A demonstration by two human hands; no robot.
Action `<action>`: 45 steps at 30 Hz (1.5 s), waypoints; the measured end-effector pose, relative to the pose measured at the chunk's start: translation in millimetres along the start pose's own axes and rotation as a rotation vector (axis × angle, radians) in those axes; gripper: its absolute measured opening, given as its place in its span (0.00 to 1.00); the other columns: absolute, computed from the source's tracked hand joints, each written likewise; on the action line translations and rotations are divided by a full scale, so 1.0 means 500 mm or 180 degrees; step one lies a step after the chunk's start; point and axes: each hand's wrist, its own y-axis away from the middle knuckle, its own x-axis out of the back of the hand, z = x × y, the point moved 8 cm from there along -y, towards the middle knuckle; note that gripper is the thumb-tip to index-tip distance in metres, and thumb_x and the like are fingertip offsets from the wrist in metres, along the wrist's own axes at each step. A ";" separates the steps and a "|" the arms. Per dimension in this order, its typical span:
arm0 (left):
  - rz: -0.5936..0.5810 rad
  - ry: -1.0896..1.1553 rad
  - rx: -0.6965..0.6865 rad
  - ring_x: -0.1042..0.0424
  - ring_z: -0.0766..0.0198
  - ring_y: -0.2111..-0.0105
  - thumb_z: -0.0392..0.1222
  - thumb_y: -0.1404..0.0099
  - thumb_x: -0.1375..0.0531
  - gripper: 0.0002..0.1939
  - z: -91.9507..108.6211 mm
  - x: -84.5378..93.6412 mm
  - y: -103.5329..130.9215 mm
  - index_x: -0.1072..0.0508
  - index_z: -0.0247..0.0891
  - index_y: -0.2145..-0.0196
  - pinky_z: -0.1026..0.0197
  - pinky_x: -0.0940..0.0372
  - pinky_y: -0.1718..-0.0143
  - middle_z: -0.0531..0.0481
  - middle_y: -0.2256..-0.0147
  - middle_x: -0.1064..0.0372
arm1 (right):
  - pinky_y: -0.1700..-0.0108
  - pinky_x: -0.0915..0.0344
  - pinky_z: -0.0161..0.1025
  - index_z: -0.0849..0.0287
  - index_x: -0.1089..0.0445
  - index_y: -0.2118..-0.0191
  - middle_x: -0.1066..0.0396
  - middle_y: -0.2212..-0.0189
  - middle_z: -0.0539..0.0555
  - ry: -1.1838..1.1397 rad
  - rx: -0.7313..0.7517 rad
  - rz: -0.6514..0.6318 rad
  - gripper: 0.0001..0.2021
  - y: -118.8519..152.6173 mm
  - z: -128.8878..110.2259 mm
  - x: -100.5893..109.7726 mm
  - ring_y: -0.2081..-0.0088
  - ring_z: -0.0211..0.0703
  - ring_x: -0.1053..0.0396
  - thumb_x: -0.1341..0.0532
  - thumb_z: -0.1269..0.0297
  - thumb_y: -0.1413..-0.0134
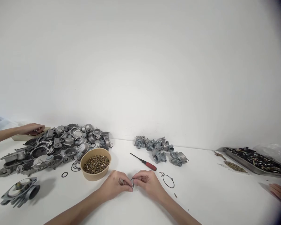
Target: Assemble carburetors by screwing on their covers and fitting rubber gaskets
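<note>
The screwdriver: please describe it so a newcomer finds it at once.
On the white table, right of the round bowl of screws, lies a screwdriver. Its dark shaft and red handle set it apart from the grey metal parts behind it.

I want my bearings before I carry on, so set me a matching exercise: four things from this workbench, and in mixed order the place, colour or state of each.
Things:
1. Screwdriver
2. Round bowl
3. Metal tray
4. Thin black band

Place, colour or state:
A. Filled with brass-coloured screws
B. Pinched between left hand and right hand
C. Red at one end, dark at the other
D. At the far right, heaped with mostly dark pieces

Right pairs: 1-C; 2-A; 3-D; 4-B
</note>
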 end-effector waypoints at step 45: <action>0.0299 0.0874 0.0846 0.25 0.61 0.74 0.52 0.50 0.30 0.19 -0.035 0.023 -0.003 0.20 0.32 0.70 0.65 0.35 0.76 0.43 0.75 0.23 | 0.72 0.31 0.39 0.63 0.23 0.66 0.21 0.74 0.58 -0.0908 -0.0243 -0.0267 0.19 -0.003 0.008 -0.014 0.71 0.47 0.24 0.30 0.50 0.53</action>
